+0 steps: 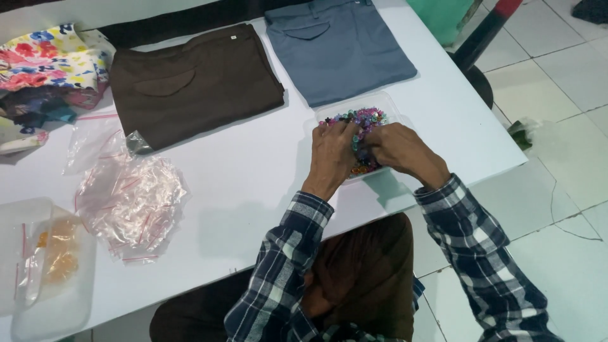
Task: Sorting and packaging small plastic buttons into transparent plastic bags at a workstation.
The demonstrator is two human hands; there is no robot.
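Right of centre, left hand (334,154) and right hand (399,151) meet, fingers pinched on small glossy multicoloured beads (365,118) heaped in a clear plastic tray (391,103) on the smooth white table (253,183).

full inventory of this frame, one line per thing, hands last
table: 1, white, fills the left and middle.
clear tray: 1, transparent, right part of the table, under the hands.
beads: many, mixed colours, in the clear tray.
brown garment: 1, folded, top middle.
blue-grey garment: 1, folded, right of the brown one.
floral fabric: 1, multicolour, top left.
plastic bags: a pile, clear with red strips, left.
lidded container: 1, clear, orange contents, bottom left.
floor tiles: white, right.
left hand: on the beads.
right hand: on the beads, touching the left hand.
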